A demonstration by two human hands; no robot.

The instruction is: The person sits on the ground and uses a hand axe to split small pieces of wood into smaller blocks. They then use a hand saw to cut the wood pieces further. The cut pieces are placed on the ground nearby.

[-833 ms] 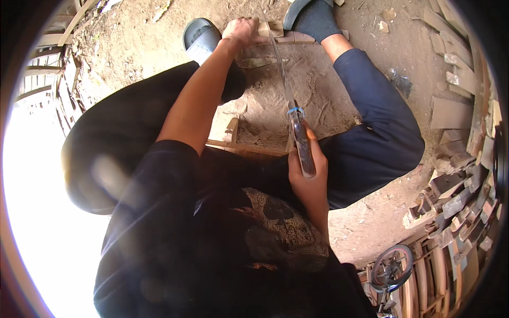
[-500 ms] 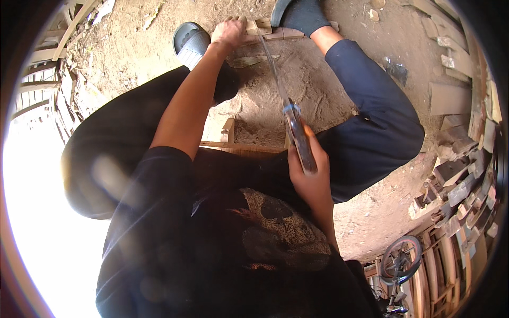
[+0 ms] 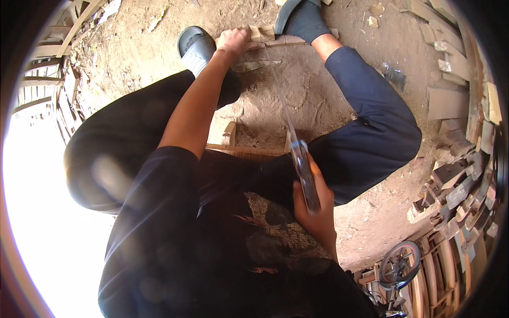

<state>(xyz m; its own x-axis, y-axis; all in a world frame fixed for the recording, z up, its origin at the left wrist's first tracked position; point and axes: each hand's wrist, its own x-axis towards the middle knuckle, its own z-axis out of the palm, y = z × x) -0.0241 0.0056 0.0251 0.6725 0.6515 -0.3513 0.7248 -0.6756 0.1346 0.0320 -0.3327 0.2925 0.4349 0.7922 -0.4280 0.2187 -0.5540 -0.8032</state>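
My right hand [image 3: 319,204] is wrapped around the dark handle of a handsaw [image 3: 302,168], close to my body. A blue fitting joins the handle to the thin blade, which slants up and away. The blade's far end reaches a small wooden block [image 3: 263,34] lying against a wooden strip [image 3: 293,40] on the ground. At the block's left end, my left hand [image 3: 233,40] is closed on the wood with the arm stretched out. Part of its grip is hidden behind the knuckles. My right foot, in a dark sandal, presses near the strip's right part.
A grey sandal [image 3: 196,45] shows at my left foot. Beneath me is a wooden seat edge [image 3: 246,150]. Stacked wood offcuts [image 3: 461,185] line the right side, with a bicycle wheel [image 3: 400,265] at lower right. Wooden slats [image 3: 40,82] stand at far left.
My right hand has drawn the saw back toward my body, so less of the blade lies over the wood. My left hand keeps its place on the block. The view has shifted slightly.
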